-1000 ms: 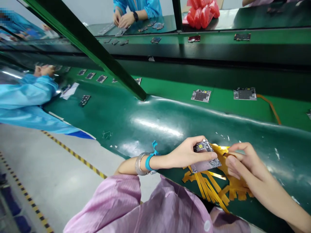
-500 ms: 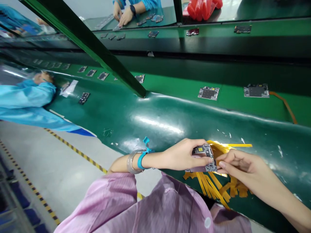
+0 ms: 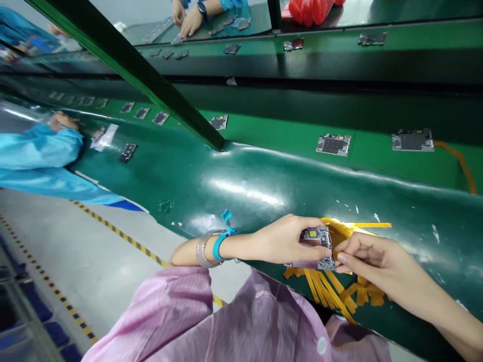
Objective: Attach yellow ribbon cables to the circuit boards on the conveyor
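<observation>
My left hand [image 3: 292, 241] is closed around a circuit board [image 3: 315, 235], its thumb and fingers gripping opposite edges. A small yellow square shows on the board's upper part; my palm covers much of the rest. At the board's right edge, my right hand [image 3: 368, 254] pinches an amber strip [image 3: 335, 245] between thumb and fingertips. Most of that strip is hidden, and I cannot tell whether it is fixed to the board. Beneath and around both hands lie several loose amber tape strips [image 3: 320, 289] on the green bench mat [image 3: 256, 206].
Beyond the mat runs a green belt carrying circuit boards [image 3: 333, 145]; one board [image 3: 413, 140] has an orange ribbon [image 3: 458, 158] trailing right. A green post [image 3: 169, 98] slants across the left. Co-workers' hands [image 3: 64, 120] are at left and across the line. A red bag [image 3: 311, 11] sits at the back.
The near belt's boards have shifted right, and those on the far belt slightly left. The held board has tilted slightly; both my hands keep nearly the same place.
</observation>
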Demonstrator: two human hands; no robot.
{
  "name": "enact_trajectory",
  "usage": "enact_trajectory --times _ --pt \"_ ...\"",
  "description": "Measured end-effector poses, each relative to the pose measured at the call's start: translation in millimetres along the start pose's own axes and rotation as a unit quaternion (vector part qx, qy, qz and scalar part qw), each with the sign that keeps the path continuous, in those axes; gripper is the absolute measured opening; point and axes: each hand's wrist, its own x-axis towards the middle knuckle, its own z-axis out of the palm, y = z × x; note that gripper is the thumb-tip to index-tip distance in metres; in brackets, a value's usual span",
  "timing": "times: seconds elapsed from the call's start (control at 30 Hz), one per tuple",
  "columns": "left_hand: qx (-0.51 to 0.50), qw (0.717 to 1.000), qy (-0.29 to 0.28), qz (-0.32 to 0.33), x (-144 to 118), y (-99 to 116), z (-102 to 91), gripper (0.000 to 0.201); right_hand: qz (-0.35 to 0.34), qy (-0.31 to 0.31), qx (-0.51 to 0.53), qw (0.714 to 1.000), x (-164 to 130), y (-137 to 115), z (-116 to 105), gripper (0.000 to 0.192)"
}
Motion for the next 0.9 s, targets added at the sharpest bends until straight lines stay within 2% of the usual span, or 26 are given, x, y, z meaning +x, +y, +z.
enact_trajectory --times 0.23,0.4,0.53,0.63,0.8,0.9 --pt "0.005 0.999 0.034 -0.03 6 6 1.3 0.03 0.008 0.003 0.001 1.0 4 -6 0 0.03" --pt "-0.012 0.998 0.045 -0.042 10 7 -0.2 0.044 0.022 -0.014 0.084 0.996 6 2 0 0.028" --pt "-0.012 0.998 0.055 -0.032 10 0 -3.0 0.047 0.024 0.064 0.134 0.989 8 12 -6 0.043" --pt "0.002 0.998 0.064 -0.022 8 -4 -4.1 0.046 0.0 0.096 0.078 0.992 12 8 -8 0.048" --pt "0.058 0.994 0.091 -0.018 6 -12 -9.9 0.044 -0.019 0.002 -0.016 1.0 38 -11 1 0.025" --pt "0.082 0.982 0.171 -0.01 2 -26 -23.0 0.034 -0.042 0.001 -0.044 0.998 68 -22 3 0.023"
